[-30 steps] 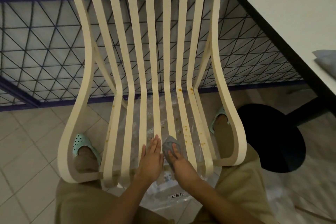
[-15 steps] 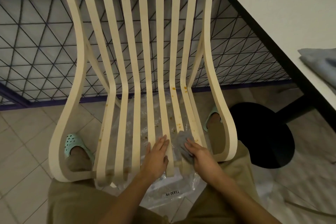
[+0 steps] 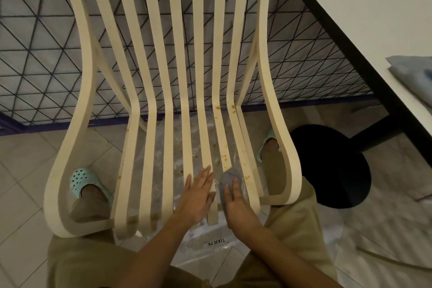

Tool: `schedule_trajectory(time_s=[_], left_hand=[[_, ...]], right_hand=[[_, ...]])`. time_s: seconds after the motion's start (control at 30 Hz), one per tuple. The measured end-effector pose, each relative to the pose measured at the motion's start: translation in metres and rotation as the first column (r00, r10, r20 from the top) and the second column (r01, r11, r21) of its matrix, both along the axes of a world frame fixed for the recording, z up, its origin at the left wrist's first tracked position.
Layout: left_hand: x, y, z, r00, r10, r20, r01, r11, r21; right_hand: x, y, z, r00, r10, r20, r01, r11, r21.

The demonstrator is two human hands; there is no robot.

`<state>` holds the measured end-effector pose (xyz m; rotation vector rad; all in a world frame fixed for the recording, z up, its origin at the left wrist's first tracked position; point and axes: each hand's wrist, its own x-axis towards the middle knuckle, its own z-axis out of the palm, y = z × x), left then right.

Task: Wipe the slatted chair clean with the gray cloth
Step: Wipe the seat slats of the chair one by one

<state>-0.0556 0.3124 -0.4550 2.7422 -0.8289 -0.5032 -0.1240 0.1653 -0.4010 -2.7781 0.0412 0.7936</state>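
A cream slatted chair (image 3: 173,58) stands in front of me, its seat slats running toward me. Orange-brown spots speckle the slats right of the middle. My left hand (image 3: 198,194) lies flat with straight fingers on a middle seat slat near the front edge. My right hand (image 3: 236,203) presses the small gray cloth (image 3: 228,176) onto the neighbouring spotted slat with its fingers laid over the cloth. Part of the cloth is hidden under that hand.
A white table (image 3: 364,21) with a dark edge stands at the right, a folded gray fabric (image 3: 416,70) on it and its black round base (image 3: 332,166) on the floor. A wire-mesh fence (image 3: 35,65) runs behind the chair. Clear plastic sheet (image 3: 210,241) lies under the seat.
The right hand with the cloth slid back left and toward the front edge along the spotted slat. The left hand stayed on its slat. The camera moved closer to the chair.
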Motion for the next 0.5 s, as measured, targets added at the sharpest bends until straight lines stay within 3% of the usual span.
schedule_trajectory(time_s=[0.33, 0.5], left_hand=[[0.04, 0.013, -0.014, 0.993, -0.107, 0.046, 0.106, 0.994, 0.029], [0.049, 0.009, -0.022, 0.993, -0.045, 0.114, 0.044, 0.999, 0.008]], right_hand=[[0.019, 0.006, -0.018, 0.998, -0.009, 0.057, 0.01, 1.0, -0.007], [0.036, 0.002, -0.03, 0.999, 0.008, 0.038, -0.007, 1.0, -0.03]])
